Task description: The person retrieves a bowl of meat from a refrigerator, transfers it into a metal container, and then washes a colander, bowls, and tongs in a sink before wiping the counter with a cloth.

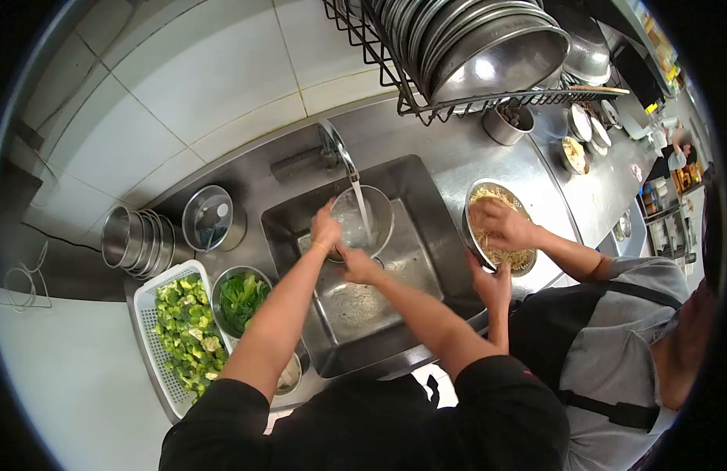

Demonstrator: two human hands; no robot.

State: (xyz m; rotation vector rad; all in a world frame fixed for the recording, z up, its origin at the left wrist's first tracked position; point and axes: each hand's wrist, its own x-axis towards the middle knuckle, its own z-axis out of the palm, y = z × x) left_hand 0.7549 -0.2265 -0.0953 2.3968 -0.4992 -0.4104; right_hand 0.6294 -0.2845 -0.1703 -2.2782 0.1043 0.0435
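Water runs from the tap (341, 155) into a round, shiny bowl (383, 210) over the sink (426, 206). My left hand (326, 229) grips the bowl's left side, its fingers partly hidden behind the rim. At the near rim, my right hand (359, 265) is closed on the bowl's edge, with its fingertips hard to make out. The bowl is tilted a little, and whether anything besides water lies in it cannot be made out. Below my hands, the sink floor is wet.
Left of the sink stand a white basket (149, 314) of broccoli, a bowl of leafy greens (246, 302), a clear-sided container (214, 212) and stacked steel pots (136, 242). At right, a co-worker's hands (505, 228) handle a bowl of pale shreds (520, 259). A dish rack (395, 78) hangs above.
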